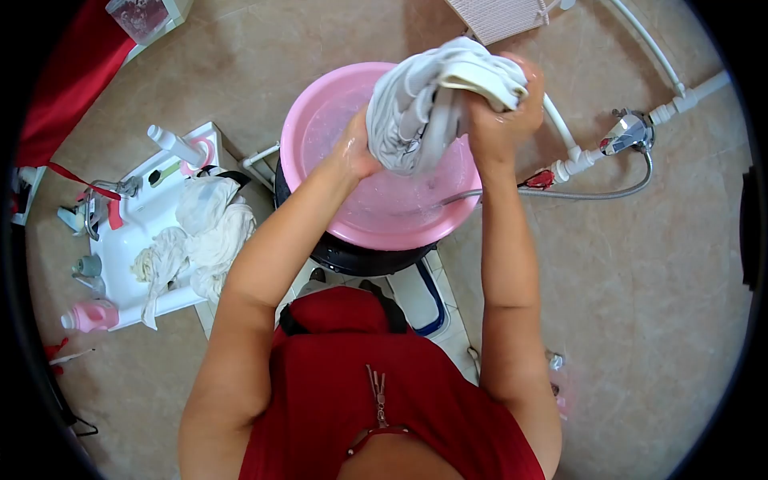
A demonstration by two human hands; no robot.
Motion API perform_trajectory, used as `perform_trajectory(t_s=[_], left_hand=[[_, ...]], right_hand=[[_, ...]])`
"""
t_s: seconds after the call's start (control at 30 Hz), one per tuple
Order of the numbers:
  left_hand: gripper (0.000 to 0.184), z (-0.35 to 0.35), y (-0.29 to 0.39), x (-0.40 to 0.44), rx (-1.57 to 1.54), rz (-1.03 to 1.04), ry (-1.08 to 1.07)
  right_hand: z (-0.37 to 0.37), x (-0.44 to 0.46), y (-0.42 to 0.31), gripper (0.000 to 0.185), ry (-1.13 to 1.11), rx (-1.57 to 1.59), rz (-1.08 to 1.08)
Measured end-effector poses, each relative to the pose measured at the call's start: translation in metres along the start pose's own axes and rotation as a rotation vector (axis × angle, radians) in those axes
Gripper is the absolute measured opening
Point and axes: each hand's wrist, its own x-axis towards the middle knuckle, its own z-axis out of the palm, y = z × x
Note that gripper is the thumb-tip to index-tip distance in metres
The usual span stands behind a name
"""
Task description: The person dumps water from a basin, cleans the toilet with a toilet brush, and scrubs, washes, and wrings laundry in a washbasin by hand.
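Note:
A bunched white cloth (412, 100) with a cream band along one edge is held up over a pink basin (298, 152). My left hand (358, 148) grips its left side, with the fingertips hidden behind the folds. On the other side my right hand (512, 112) is closed around the cloth near the cream band. Its exact kind cannot be made out from the folds. Soapy-looking water (392, 200) fills the basin below, and the end of a metal hose (460, 196) dips into it.
At the left, a white sink (128, 240) holds wet white cloths (212, 232); a white bottle (172, 144) and a pink bottle (90, 316) stand at its edges. The basin rests on a black tub (376, 260). A chrome valve (628, 134) and white pipes run along the right.

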Motion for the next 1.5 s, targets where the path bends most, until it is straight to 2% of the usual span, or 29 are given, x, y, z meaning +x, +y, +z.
perform_trajectory(t_s=[0.07,0.17,0.2,0.3,0.33,0.43,0.5,0.63,0.73,0.83,0.93,1.03,1.13,1.17,1.2,1.23,1.27,1.33,1.37,1.4,1.43,1.47,1.5], left_hand=[[0.041,-0.013,0.011,0.006,0.227,0.158,0.113],[0.035,0.008,0.03,0.004,0.834,0.396,0.439],[0.03,0.023,0.033,0.0,1.14,0.562,0.519],[0.029,0.056,0.034,-0.007,1.683,0.774,0.411],[0.025,0.053,0.028,0.001,1.747,0.997,0.326],[0.023,0.056,0.01,0.005,1.945,1.085,0.091],[0.02,0.062,-0.001,0.001,2.041,1.15,-0.112],[0.02,0.065,-0.023,-0.015,2.141,1.149,-0.528],[0.02,0.062,-0.033,-0.028,2.153,1.246,-0.684],[0.019,0.05,-0.043,-0.037,2.087,1.234,-0.767],[0.017,0.041,-0.049,-0.054,2.157,1.181,-0.816],[0.016,0.034,-0.046,-0.067,2.094,0.986,-0.806],[0.016,0.024,-0.013,-0.086,2.092,0.738,-0.247],[0.018,0.014,0.0,-0.091,2.012,0.72,-0.057],[0.019,0.003,0.014,-0.097,1.921,0.708,0.121],[0.021,-0.007,0.03,-0.105,1.823,0.702,0.282],[0.024,-0.011,0.047,-0.116,1.747,0.696,0.423],[0.027,-0.023,0.082,-0.138,1.535,0.627,0.653],[0.024,-0.03,0.104,-0.153,1.403,0.622,0.674],[0.022,-0.03,0.124,-0.169,1.268,0.606,0.759],[0.02,-0.043,0.147,-0.182,1.232,0.671,0.887],[0.02,-0.044,0.171,-0.207,1.397,0.85,0.799],[0.023,-0.025,0.191,-0.232,1.314,0.722,0.994]], right_hand=[[-0.008,-0.016,0.014,0.034,0.036,0.02,0.183],[-0.004,-0.035,0.033,0.031,0.379,0.566,0.828],[-0.008,-0.049,0.053,0.031,0.326,0.653,0.97],[-0.007,-0.088,0.093,0.04,0.238,1.019,1.274],[-0.004,-0.093,0.105,0.043,0.104,1.04,1.367],[-0.002,-0.105,0.106,0.036,-0.124,1.176,1.431],[-0.008,-0.102,0.094,0.033,-0.19,1.081,1.482],[-0.013,-0.111,0.095,0.033,-0.506,0.79,1.533],[-0.021,-0.127,0.098,0.034,-0.788,0.539,1.53],[-0.019,-0.138,0.106,0.034,-0.973,0.377,1.495],[-0.012,-0.144,0.112,0.035,-1.066,0.298,1.458],[-0.008,-0.146,0.098,0.034,-1.007,0.34,1.524],[0.009,-0.142,0.08,0.032,-0.973,0.442,1.613],[0.015,-0.145,0.08,0.031,-0.969,0.479,1.647],[0.018,-0.149,0.086,0.036,-0.897,0.532,1.559],[0.028,-0.137,0.074,0.042,-0.908,0.506,1.57],[0.032,-0.139,0.08,0.048,-0.811,0.599,1.622],[0.051,-0.121,0.041,0.051,-0.819,0.695,1.522],[0.054,-0.109,0.022,0.053,-0.81,0.734,1.473],[0.059,-0.103,0.015,0.053,-0.896,0.737,1.453],[0.065,-0.1,0.007,0.052,-0.955,0.734,1.391],[0.071,-0.099,-0.002,0.051,-1.011,0.728,1.326],[0.076,-0.098,-0.011,0.05,-1.064,0.719,1.261]])
